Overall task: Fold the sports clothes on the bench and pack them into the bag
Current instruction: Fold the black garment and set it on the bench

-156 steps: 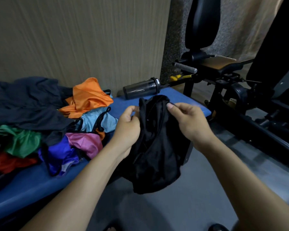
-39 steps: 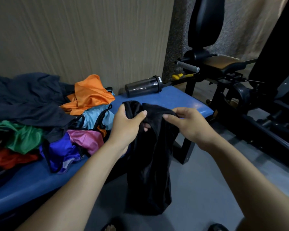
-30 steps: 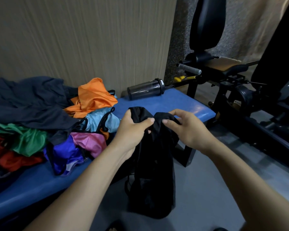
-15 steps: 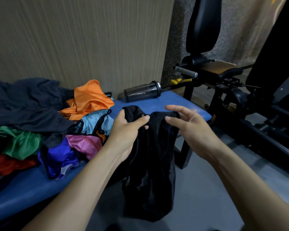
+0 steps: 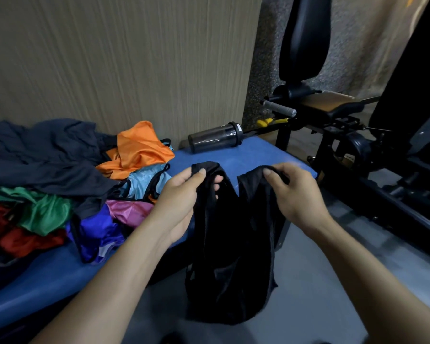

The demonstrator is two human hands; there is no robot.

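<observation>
A black fabric piece (image 5: 230, 256), bag or garment I cannot tell, hangs in front of the blue bench (image 5: 248, 155). My left hand (image 5: 181, 194) pinches its top edge on the left and my right hand (image 5: 291, 192) pinches the top edge on the right, with a gap open between them. On the bench to the left lies a pile of sports clothes: an orange top (image 5: 137, 147), a light blue one (image 5: 144, 181), a pink one (image 5: 129, 211), a blue one (image 5: 94, 229), a green one (image 5: 42, 212), a red one (image 5: 23, 240) and dark navy cloth (image 5: 42, 155).
A dark shaker bottle (image 5: 215, 140) lies on its side at the bench's far end by the wall. A black gym machine (image 5: 353, 135) with a padded seat stands to the right. Grey floor (image 5: 320, 281) lies below my arms.
My hands have moved apart along the black fabric's top edge, spreading it open. My right hand's fingers, straight half a second ago, now pinch the fabric.
</observation>
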